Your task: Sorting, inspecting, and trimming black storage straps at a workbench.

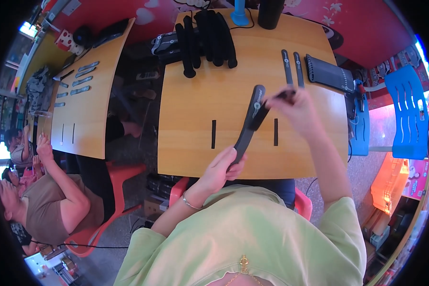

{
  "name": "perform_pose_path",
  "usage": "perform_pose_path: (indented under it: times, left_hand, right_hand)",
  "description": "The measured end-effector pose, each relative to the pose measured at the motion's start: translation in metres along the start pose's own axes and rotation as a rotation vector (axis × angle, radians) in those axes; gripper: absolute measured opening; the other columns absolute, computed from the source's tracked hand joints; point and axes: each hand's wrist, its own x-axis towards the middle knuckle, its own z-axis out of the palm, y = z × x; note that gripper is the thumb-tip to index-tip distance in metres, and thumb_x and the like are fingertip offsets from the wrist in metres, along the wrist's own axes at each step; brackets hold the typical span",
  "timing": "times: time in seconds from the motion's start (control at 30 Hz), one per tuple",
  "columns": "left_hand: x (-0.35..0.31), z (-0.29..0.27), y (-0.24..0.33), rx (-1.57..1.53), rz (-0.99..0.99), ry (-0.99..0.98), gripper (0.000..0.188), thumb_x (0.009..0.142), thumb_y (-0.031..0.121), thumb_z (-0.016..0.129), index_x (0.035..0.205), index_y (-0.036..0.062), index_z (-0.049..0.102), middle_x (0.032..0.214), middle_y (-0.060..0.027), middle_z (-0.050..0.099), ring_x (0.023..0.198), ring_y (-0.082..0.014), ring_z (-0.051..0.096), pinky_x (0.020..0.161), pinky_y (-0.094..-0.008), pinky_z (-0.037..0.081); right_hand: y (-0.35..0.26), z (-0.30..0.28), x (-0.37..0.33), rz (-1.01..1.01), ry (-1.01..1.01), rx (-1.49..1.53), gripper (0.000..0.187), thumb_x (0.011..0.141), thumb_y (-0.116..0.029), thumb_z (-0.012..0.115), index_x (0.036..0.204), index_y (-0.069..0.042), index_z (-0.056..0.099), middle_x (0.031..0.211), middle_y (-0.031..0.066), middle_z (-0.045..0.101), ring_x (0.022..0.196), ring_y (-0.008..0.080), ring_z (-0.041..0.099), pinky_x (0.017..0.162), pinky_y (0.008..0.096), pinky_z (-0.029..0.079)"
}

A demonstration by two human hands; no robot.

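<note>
My left hand (219, 171) is closed around the lower end of a long dark grey strap (245, 136), which slants up and away over the table. Closed too, my right hand (298, 112) pinches a short black strip (260, 117) that hangs down against the strap's middle. Some motion blur covers my right fingers. On the wooden table (186, 105) lie two short black strips, a left one (213, 134) and a right one (276, 132). Beyond my right hand two more grey straps (286, 66) lie side by side, with a stack of grey straps (326, 74) to their right.
A pile of black padded straps (209, 38) sits at the table's far left, near a blue stand (240, 16) and a black cylinder (270, 14). Blue chairs (407, 112) and an orange crate (389, 183) stand to the right. Another person (57, 205) works at the left table (88, 114).
</note>
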Motion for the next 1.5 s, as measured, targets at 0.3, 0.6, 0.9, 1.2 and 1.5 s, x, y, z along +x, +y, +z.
perform_pose_path:
  times: [0.3, 0.6, 0.9, 1.2, 1.5]
  left_hand:
    - [-0.029, -0.048, 0.001, -0.038, -0.09, -0.062, 0.029, 0.099, 0.029, 0.031, 0.093, 0.0059, 0.048, 0.061, 0.0044, 0.034, 0.051, -0.004, 0.027, 0.044, -0.0183, 0.02]
    - [-0.014, -0.027, 0.01, -0.101, -0.041, -0.063, 0.029, 0.099, 0.028, 0.029, 0.095, 0.0063, 0.047, 0.061, 0.0021, 0.036, 0.051, -0.0056, 0.029, 0.044, -0.0196, 0.023]
    - [-0.004, -0.02, 0.014, -0.125, 0.047, -0.012, 0.028, 0.098, 0.029, 0.031, 0.093, 0.0078, 0.048, 0.059, 0.0011, 0.037, 0.05, -0.0093, 0.031, 0.043, -0.0214, 0.024]
    - [0.002, -0.015, 0.019, -0.149, 0.08, -0.025, 0.027, 0.098, 0.029, 0.03, 0.097, 0.0078, 0.047, 0.063, -0.0004, 0.039, 0.052, -0.0095, 0.032, 0.044, -0.0211, 0.026]
    - [0.005, -0.013, 0.017, -0.191, 0.087, -0.019, 0.026, 0.098, 0.027, 0.029, 0.098, 0.0077, 0.046, 0.063, -0.0012, 0.04, 0.052, -0.0099, 0.033, 0.044, -0.021, 0.028]
  right_hand:
    - [-0.022, -0.129, 0.084, -0.209, 0.709, 0.021, 0.022, 0.081, -0.022, 0.071, 0.095, -0.005, 0.07, 0.074, -0.0027, 0.062, 0.062, 0.0025, 0.045, 0.057, 0.0198, 0.035]
    - [0.071, -0.051, 0.052, -0.622, 0.306, -0.823, 0.025, 0.072, -0.004, 0.069, 0.095, -0.014, 0.07, 0.089, 0.0037, 0.069, 0.076, 0.0189, 0.064, 0.064, 0.0286, 0.05]
    - [0.078, -0.042, 0.029, -0.502, -0.04, -1.074, 0.039, 0.069, -0.033, 0.075, 0.099, -0.01, 0.067, 0.11, 0.0056, 0.064, 0.088, 0.0241, 0.062, 0.074, 0.0334, 0.05]
    - [0.092, -0.045, 0.033, -0.475, 0.069, -1.035, 0.033, 0.074, -0.031, 0.072, 0.098, -0.011, 0.064, 0.11, 0.0051, 0.063, 0.093, 0.0239, 0.062, 0.077, 0.0335, 0.05]
    - [0.089, -0.055, 0.028, -0.441, 0.027, -1.022, 0.033, 0.072, -0.027, 0.073, 0.1, -0.014, 0.062, 0.113, 0.0024, 0.061, 0.092, 0.0237, 0.062, 0.075, 0.0336, 0.051]
